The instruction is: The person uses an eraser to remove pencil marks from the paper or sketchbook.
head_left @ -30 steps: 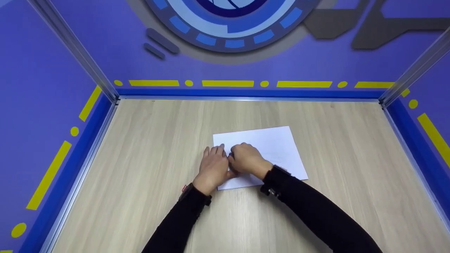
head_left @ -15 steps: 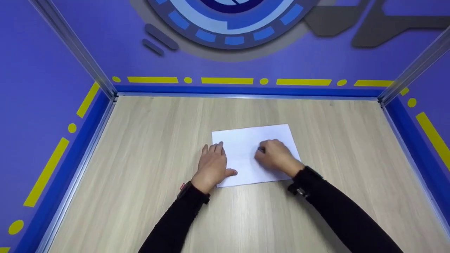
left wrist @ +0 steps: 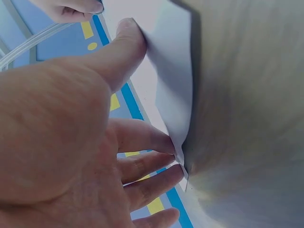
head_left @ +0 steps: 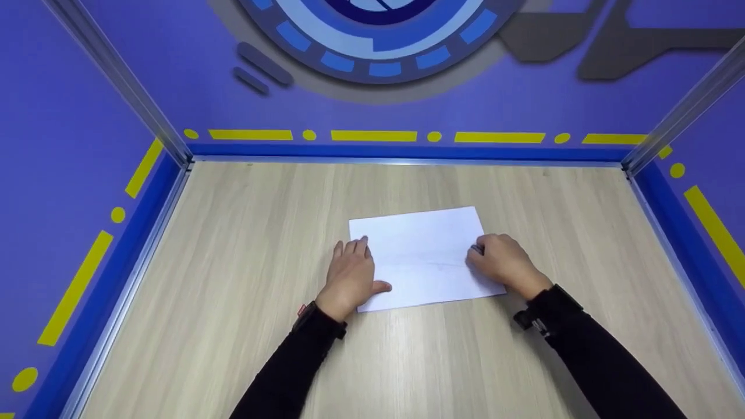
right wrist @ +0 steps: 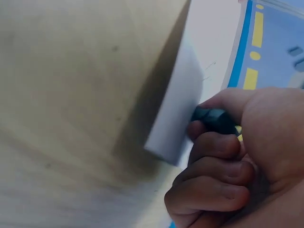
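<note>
A white sheet of paper (head_left: 419, 244) lies on the table, slightly turned, with faint grey marks right of its middle. My left hand (head_left: 350, 273) rests on its left edge, fingers extended and thumb spread onto the sheet. In the left wrist view the thumb and fingertips touch the paper (left wrist: 173, 71), whose near edge looks raised. Over the sheet's right edge, my right hand (head_left: 505, 261) grips a small dark, angular object (right wrist: 216, 119) between thumb and curled fingers. Most of that object is hidden in the hand, so its kind cannot be told.
The wood-grain table (head_left: 262, 233) extends around the sheet on all sides. Blue-purple panels (head_left: 372, 116) with yellow stripes stand at the back, left and right, joined by metal rails. Both wrists carry dark bands.
The right hand has slid rightward over the paper with the dark object, from beside the left hand to the right edge, uncovering faint marks. My left hand stays in place.
</note>
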Motion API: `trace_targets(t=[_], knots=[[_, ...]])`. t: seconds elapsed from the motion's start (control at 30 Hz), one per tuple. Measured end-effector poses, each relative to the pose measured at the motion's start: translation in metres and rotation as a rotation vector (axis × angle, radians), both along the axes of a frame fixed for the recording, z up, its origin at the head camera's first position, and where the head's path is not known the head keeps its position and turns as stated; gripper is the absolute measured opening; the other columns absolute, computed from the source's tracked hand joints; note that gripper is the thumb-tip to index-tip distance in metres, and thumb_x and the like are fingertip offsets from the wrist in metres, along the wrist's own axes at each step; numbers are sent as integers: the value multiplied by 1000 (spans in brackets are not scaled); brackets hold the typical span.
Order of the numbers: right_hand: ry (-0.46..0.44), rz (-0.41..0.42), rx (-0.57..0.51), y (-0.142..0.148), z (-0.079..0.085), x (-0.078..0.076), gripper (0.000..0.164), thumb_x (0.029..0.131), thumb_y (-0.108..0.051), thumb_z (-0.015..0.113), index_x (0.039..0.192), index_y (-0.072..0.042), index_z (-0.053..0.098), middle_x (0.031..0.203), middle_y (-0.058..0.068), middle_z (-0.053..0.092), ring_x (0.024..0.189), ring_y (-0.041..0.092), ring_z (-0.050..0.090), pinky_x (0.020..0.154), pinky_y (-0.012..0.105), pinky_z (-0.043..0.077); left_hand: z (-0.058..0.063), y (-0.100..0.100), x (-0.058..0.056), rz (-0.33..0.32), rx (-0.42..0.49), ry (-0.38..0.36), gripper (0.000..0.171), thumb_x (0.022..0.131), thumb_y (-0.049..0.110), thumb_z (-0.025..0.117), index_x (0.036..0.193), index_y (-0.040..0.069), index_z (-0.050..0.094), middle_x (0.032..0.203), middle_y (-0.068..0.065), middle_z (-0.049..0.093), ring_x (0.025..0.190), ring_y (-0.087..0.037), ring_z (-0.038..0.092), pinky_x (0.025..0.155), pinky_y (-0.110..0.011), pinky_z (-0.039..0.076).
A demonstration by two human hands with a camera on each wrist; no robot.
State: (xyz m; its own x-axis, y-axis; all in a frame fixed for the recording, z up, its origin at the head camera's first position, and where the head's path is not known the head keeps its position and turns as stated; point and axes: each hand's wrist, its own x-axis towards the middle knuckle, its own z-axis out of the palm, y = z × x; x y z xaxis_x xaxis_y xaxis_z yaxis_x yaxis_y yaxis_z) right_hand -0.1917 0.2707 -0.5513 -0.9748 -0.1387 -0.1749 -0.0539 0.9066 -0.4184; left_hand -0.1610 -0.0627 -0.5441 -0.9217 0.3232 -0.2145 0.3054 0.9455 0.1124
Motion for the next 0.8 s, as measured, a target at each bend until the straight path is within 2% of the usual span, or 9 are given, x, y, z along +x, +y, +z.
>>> trace_targets(t=[0.1,0.2,0.4,0.57,0.8], knots=[[-5,-19,26,-3,2,4,34,103,-28,61,74,-11,53,75,7,52,72,25,52,62,34,36,-1,1,0,-4,-4,-10,109,92,71,77,160,-10,50,175,-20,43,163,-36,41,138,-57,26],[4,-19,-4,-9,4,8,37,106,-29,63,74,-11,54,73,5,51,71,24,52,64,34,36,-1,2,0,-4,-15,-14,109,93,71,77,159,-11,50,174,-20,44,162,-36,42,138,-56,26],[31,38,-74,-34,9,9,39,107,-29,67,73,-13,56,69,1,48,66,20,49,64,33,37,2,1,0,-2,-19,-3,108,92,70,78,159,-11,51,174,-20,45,162,-36,42,138,-56,26],[16,86,-89,-73,14,2,40,105,-30,72,72,-12,58,68,0,50,68,21,51,65,35,40,1,0,-1,-8,-13,12,109,91,71,78,158,-11,51,173,-20,46,161,-37,44,138,-57,27],[48,219,-19,-142,18,-4,43,105,-29,71,67,-13,57,69,4,58,76,27,59,75,48,52,1,0,0,-20,-10,54,107,91,70,78,156,-11,55,170,-20,49,157,-37,47,136,-58,30]])
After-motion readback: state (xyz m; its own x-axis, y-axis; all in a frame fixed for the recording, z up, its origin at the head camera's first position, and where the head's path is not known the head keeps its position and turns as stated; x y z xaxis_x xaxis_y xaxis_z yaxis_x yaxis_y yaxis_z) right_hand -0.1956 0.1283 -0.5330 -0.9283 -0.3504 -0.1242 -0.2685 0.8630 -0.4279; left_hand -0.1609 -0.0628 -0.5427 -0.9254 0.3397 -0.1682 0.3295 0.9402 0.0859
